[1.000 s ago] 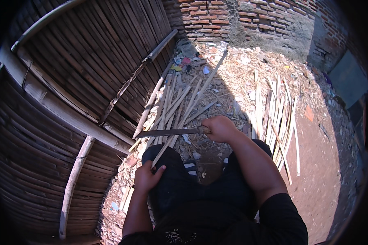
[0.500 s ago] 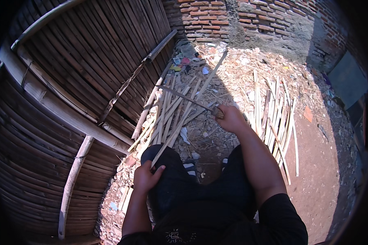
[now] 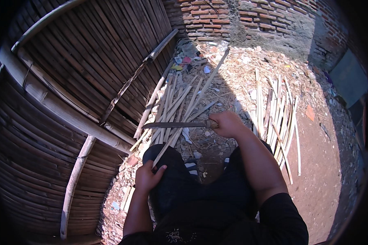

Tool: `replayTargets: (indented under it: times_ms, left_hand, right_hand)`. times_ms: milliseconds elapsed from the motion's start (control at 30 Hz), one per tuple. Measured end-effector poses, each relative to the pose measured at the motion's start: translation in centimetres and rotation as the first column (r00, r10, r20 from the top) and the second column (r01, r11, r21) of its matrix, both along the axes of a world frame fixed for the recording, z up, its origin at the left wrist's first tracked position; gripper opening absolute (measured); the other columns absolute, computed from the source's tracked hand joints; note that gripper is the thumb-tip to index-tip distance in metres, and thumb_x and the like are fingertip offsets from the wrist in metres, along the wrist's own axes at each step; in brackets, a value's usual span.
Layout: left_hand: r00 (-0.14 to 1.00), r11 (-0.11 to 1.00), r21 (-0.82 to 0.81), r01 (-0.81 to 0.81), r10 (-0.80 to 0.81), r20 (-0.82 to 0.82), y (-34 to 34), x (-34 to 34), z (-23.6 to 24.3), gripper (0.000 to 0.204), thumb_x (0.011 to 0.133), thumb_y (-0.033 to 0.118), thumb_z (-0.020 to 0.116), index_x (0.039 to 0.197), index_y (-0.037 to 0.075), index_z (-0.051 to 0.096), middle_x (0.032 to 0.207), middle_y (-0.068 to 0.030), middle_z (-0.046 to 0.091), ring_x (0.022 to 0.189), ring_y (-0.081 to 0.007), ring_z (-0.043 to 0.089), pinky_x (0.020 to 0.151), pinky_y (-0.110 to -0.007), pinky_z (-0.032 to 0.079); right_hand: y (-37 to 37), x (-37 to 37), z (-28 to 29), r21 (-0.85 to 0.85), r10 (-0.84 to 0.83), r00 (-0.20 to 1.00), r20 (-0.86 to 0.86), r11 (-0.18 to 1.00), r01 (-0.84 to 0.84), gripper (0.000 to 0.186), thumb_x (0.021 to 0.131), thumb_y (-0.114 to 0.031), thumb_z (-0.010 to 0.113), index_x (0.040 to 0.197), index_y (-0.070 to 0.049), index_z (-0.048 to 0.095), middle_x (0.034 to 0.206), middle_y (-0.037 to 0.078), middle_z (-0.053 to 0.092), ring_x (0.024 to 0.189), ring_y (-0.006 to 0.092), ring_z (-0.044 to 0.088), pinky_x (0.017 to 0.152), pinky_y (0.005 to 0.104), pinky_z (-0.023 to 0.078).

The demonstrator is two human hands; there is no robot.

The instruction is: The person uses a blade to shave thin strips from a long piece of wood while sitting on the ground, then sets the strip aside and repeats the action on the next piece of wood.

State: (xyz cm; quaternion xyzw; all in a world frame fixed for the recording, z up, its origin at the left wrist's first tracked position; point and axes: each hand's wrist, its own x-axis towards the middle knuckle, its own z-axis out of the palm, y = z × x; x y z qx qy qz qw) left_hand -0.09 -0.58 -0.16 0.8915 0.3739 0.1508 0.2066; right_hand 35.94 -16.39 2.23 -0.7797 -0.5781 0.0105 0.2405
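Note:
My left hand (image 3: 147, 178) is closed around the near end of a long pale bamboo strip (image 3: 162, 152), resting by my left knee. That strip slants away from me toward the brick wall, over a pile of bamboo strips (image 3: 170, 107). In my right fist (image 3: 229, 124) is the handle of a machete (image 3: 173, 125). Its long dark blade points left and lies roughly level across the held strip from this view; whether it touches cannot be told.
A wall of dark bamboo slats (image 3: 90, 57) with thick poles stands close on my left. Ahead rises a brick wall (image 3: 210, 20). More bamboo strips (image 3: 280, 112) lie on the ground to the right. Stones, shavings and litter cover the ground; an orange shard (image 3: 310, 113) lies far right.
My right hand has come nearer to me and slightly right, bringing the machete down. Its blade has swung from slanting up-left to nearly level. My left hand has barely moved.

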Motion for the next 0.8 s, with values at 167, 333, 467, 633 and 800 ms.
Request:
replayTargets:
  times_ms: [167, 333, 467, 633, 800]
  left_hand:
    - [1.000, 1.000, -0.017, -0.002, 0.002, 0.000, 0.0, 0.0, 0.2, 0.053, 0.085, 0.051, 0.082, 0.078, 0.004, 0.059, 0.065, -0.0154, 0.063, 0.063, -0.0363, 0.067, 0.059, -0.044, 0.051]
    - [1.000, 1.000, -0.010, 0.005, -0.005, -0.005, 0.0, 0.0, 0.1, 0.053, 0.085, 0.051, 0.083, 0.078, 0.005, 0.058, 0.065, -0.0151, 0.062, 0.063, -0.0360, 0.066, 0.059, -0.044, 0.051]
    - [1.000, 1.000, -0.030, -0.002, 0.002, -0.001, 0.1, 0.0, 0.1, 0.053, 0.085, 0.051, 0.083, 0.078, 0.005, 0.058, 0.064, -0.0148, 0.062, 0.062, -0.0355, 0.066, 0.059, -0.044, 0.051]
    - [1.000, 1.000, -0.001, 0.001, -0.001, -0.023, 0.3, -0.1, -0.1, 0.053, 0.085, 0.051, 0.083, 0.079, 0.004, 0.059, 0.064, -0.0147, 0.062, 0.062, -0.0350, 0.066, 0.059, -0.043, 0.051]
    - [1.000, 1.000, -0.020, -0.009, 0.009, -0.007, 0.1, -0.1, 0.1, 0.053, 0.085, 0.051, 0.083, 0.079, 0.004, 0.059, 0.065, -0.0151, 0.063, 0.063, -0.0354, 0.067, 0.059, -0.044, 0.051]
  right_hand:
    - [-1.0, 2.3, 1.3, 0.032, -0.365, 0.910, -0.195, 0.925, 0.378, 0.026, 0.085, -0.025, 0.076, 0.106, -0.012, 0.070, 0.097, 0.018, 0.073, 0.099, 0.0408, 0.071, 0.085, 0.0537, 0.054]
    - [-0.7, 2.5, 0.6, 0.038, -0.339, 0.896, -0.286, 0.930, 0.365, 0.029, 0.084, -0.025, 0.078, 0.106, -0.009, 0.069, 0.096, 0.021, 0.073, 0.097, 0.0421, 0.070, 0.085, 0.0532, 0.055]
    - [-0.1, 1.1, 0.0, 0.054, -0.098, 0.974, -0.204, 0.992, 0.111, 0.029, 0.082, -0.025, 0.077, 0.106, -0.010, 0.070, 0.094, 0.020, 0.072, 0.096, 0.0418, 0.070, 0.084, 0.0529, 0.055]
    - [1.0, -1.5, 0.2, -0.160, 0.092, 0.996, -0.003, 0.983, -0.091, 0.028, 0.080, -0.024, 0.074, 0.105, -0.013, 0.070, 0.093, 0.017, 0.072, 0.095, 0.0407, 0.070, 0.082, 0.0529, 0.056]
    - [0.6, -1.0, 0.4, -0.124, 0.046, 0.999, -0.006, 0.991, -0.046, 0.027, 0.082, -0.024, 0.074, 0.106, -0.014, 0.070, 0.095, 0.016, 0.073, 0.095, 0.0404, 0.071, 0.081, 0.0528, 0.056]
